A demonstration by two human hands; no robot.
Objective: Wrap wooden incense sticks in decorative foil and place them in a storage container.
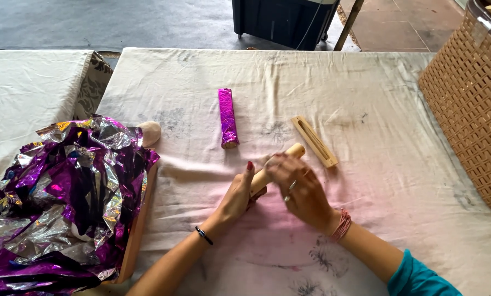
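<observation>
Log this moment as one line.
left hand: grips wooden stick | right hand: on stick | purple wrapped bar: apart

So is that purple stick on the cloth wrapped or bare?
Wrapped: the purple stick is covered in shiny foil along its length; only its near end shows tan.

Both forearms reach in from below, the left hand (239,193) and right hand (299,189) curled close together, fingers bent

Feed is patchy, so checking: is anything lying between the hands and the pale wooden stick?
Nothing visible. The left hand and the right hand both grip the pale wooden stick directly. The purple foil-wrapped bar and the slotted wooden holder lie apart from it on the white cloth.
</observation>
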